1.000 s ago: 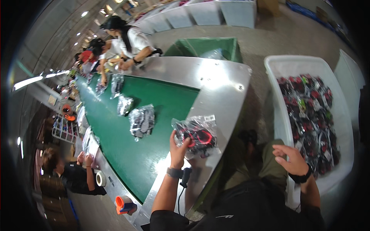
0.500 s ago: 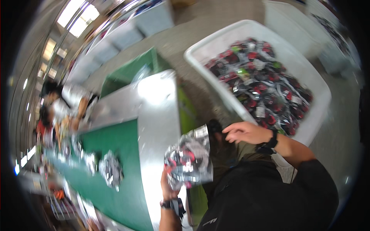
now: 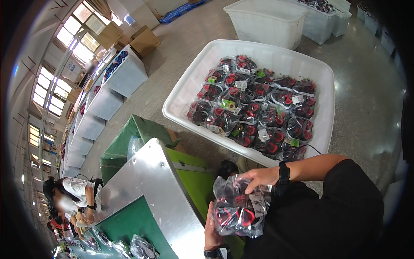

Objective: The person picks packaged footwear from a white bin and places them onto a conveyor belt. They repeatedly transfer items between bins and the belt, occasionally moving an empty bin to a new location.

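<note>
A clear plastic bag (image 3: pixel 237 213) with a pair of black shoes with red linings is in front of my body. My left hand (image 3: pixel 211 233) holds its left side, fingers partly hidden under the bag. Across the bag's top lies my right hand (image 3: pixel 261 178), thumb on the plastic, gripping it near a white printed tag (image 3: pixel 258 203). Just ahead stands a large white bin (image 3: pixel 189 80) with many similar bagged shoes (image 3: pixel 258 103) set in rows.
At left is a metal-edged table (image 3: pixel 148 172) with a green belt (image 3: pixel 140 218) carrying bagged items (image 3: pixel 142 247). Behind it is a green container (image 3: pixel 118 144). A co-worker (image 3: pixel 77 190) stands along the belt. More white bins (image 3: pixel 265 23) stand at the back.
My view has turned toward the white bin. The bagged shoes have moved right, away from the belt table, and my right hand, earlier apart from the bag, now grips it.
</note>
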Tool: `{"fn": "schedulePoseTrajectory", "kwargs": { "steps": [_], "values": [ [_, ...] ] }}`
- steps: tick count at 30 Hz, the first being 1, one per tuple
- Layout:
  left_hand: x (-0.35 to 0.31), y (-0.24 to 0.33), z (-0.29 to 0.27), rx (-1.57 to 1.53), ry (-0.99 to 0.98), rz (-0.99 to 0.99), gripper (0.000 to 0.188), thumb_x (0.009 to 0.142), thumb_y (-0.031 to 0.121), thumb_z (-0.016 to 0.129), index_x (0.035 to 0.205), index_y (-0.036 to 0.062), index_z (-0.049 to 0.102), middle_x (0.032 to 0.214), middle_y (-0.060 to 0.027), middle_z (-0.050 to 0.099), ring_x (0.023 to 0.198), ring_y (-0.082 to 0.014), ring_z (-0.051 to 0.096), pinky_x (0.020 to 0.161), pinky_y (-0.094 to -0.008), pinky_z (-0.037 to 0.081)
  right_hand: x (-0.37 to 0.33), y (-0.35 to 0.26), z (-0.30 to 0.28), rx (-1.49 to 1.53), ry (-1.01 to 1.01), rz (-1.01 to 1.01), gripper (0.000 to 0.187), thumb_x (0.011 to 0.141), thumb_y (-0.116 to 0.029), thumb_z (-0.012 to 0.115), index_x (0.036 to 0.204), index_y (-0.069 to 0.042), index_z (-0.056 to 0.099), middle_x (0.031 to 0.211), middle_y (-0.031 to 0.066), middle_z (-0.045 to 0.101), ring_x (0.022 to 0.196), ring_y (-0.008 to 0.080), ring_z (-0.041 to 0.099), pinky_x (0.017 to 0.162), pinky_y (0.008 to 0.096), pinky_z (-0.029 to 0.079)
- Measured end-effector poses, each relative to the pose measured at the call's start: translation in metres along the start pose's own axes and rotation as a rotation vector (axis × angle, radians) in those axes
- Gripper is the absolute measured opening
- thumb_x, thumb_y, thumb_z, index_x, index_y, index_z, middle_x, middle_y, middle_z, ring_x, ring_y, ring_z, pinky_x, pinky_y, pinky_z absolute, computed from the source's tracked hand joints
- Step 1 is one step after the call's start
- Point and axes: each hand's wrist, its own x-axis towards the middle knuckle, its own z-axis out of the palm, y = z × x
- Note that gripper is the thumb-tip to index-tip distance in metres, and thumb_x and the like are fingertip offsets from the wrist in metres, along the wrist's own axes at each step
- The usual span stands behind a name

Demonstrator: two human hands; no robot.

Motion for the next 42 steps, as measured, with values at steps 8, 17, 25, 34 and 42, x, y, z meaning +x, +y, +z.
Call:
{"fn": "schedulePoseTrajectory", "kwargs": {
  "steps": [8,17,25,34,42],
  "values": [
    [-0.004,-0.004,-0.019,0.155,0.138,0.021,0.066,0.104,0.029,0.057,0.158,0.0035,0.028,0.134,-0.0196,0.06,0.117,-0.033,0.064,0.093,-0.0446,0.056,-0.078,-0.098,-0.094,-0.28,0.632,-0.627,0.042,0.088,-0.003,0.064,0.13,-0.005,0.063,0.1,0.0018,0.069,0.086,0.0085,0.065,0.078,0.0273,0.053],
    [-0.025,-0.01,-0.058,0.208,0.335,0.134,0.053,0.107,0.023,0.053,0.155,0.0043,0.038,0.131,-0.0175,0.064,0.112,-0.0275,0.066,0.093,-0.0417,0.055,-0.13,-0.166,-0.286,0.103,1.416,-0.539,0.027,0.092,-0.025,0.069,0.112,-0.009,0.06,0.099,0.0094,0.065,0.081,0.0241,0.071,0.062,0.0388,0.059],
    [-0.051,-0.018,-0.09,0.145,0.476,0.181,0.049,0.105,0.02,0.057,0.148,-0.0016,0.046,0.117,-0.0154,0.067,0.1,-0.0257,0.07,0.083,-0.0369,0.058,-0.082,-0.093,-0.249,-0.083,1.03,-0.219,0.04,0.096,-0.031,0.07,0.125,-0.007,0.058,0.108,0.0096,0.065,0.087,0.0243,0.072,0.071,0.0362,0.06],
    [-0.071,0.021,-0.117,0.33,0.657,0.245,0.04,0.102,0.009,0.06,0.138,-0.007,0.053,0.115,-0.0168,0.07,0.096,-0.0222,0.07,0.082,-0.0326,0.058,-0.052,-0.087,-0.148,-0.35,0.791,-0.208,0.039,0.102,-0.034,0.063,0.129,-0.006,0.061,0.108,0.009,0.07,0.09,0.0175,0.072,0.074,0.0312,0.06],
    [-0.122,0.062,-0.232,1.397,1.222,0.41,0.049,0.083,0.026,0.079,0.124,0.0027,0.065,0.127,-0.0229,0.062,0.122,-0.0394,0.056,0.105,-0.048,0.044,-0.053,-0.081,-0.124,-0.345,0.771,-0.24,0.03,0.105,-0.025,0.058,0.127,-0.006,0.06,0.095,0.0044,0.07,0.079,0.0133,0.07,0.065,0.0256,0.055]
  ]
}}
